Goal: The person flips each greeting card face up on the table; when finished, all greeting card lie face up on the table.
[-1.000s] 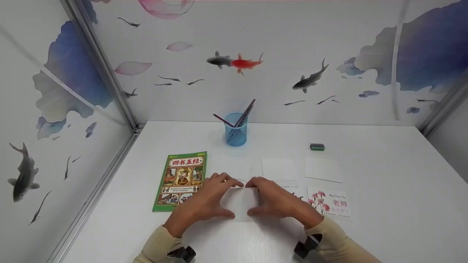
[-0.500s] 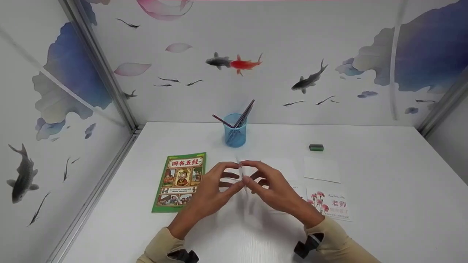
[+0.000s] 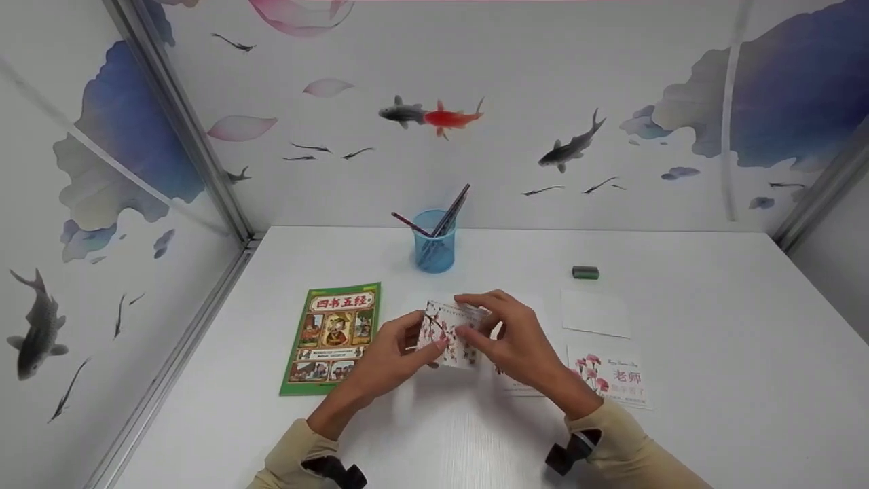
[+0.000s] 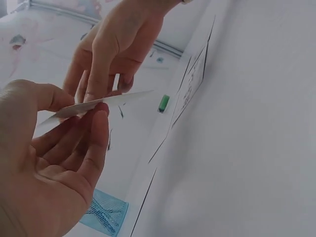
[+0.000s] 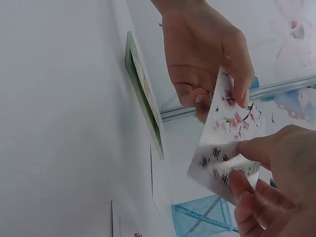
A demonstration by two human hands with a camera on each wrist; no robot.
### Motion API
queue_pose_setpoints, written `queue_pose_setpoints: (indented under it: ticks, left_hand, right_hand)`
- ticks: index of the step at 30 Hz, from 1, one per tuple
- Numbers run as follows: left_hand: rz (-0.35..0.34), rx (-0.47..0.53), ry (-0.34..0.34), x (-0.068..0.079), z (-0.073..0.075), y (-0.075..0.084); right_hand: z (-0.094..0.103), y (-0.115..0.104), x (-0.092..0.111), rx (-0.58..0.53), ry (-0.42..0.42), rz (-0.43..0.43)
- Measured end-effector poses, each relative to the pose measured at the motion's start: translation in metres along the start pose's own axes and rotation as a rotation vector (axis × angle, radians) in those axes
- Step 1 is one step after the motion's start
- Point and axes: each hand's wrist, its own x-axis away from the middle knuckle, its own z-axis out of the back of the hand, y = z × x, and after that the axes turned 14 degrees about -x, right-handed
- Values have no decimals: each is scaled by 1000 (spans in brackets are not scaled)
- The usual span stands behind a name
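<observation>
A small white card (image 3: 440, 320) printed with pink blossoms and dark lettering is held tilted above the table between both hands. My left hand (image 3: 394, 356) pinches its left edge, thumb on the printed face and fingers behind. At its right side my right hand (image 3: 521, 343) pinches it between thumb and fingers. The right wrist view shows the printed face of the card (image 5: 232, 126), the right thumb lying near the lettering. Seen nearly edge-on in the left wrist view, the card (image 4: 126, 98) is clear of the tabletop.
Left of the hands lies a green-bordered book (image 3: 336, 339). A blue mesh cup (image 3: 434, 252) with pencils stands at the back. A small green block (image 3: 585, 272) sits behind a blank white card (image 3: 596, 314). A carnation-printed card (image 3: 611, 377) and another card (image 3: 524, 387), partly hidden, lie right.
The card first showed its blank side, then stood edge-on between raised hands, and now its blossom-printed side shows. The right hand has shifted slightly rightward.
</observation>
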Motion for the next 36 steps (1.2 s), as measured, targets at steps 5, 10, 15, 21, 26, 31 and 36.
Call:
queue_pose_setpoints:
  ticks: [5,10,15,21,26,31,36]
  left_hand:
    - [-7,59,-10,1,1,0]
    - [-13,158,-2,-2,2,-2]
    - [21,131,50,-6,3,-9]
    - [20,-101,115,-6,2,-14]
    - [-2,-255,121,-5,2,-18]
    - [2,-343,130,-5,3,-24]
    - [6,-410,104,-5,2,-31]
  right_hand:
    - [7,-1,-3,24,104,-84]
    - [10,-1,-5,37,100,-137]
    - [8,0,-3,45,-3,-93]
    - [3,0,2,73,-208,48]
    - [-2,2,5,104,-322,67]
    - [-1,6,9,155,-413,-42]
    - [-5,8,10,241,-501,-125]
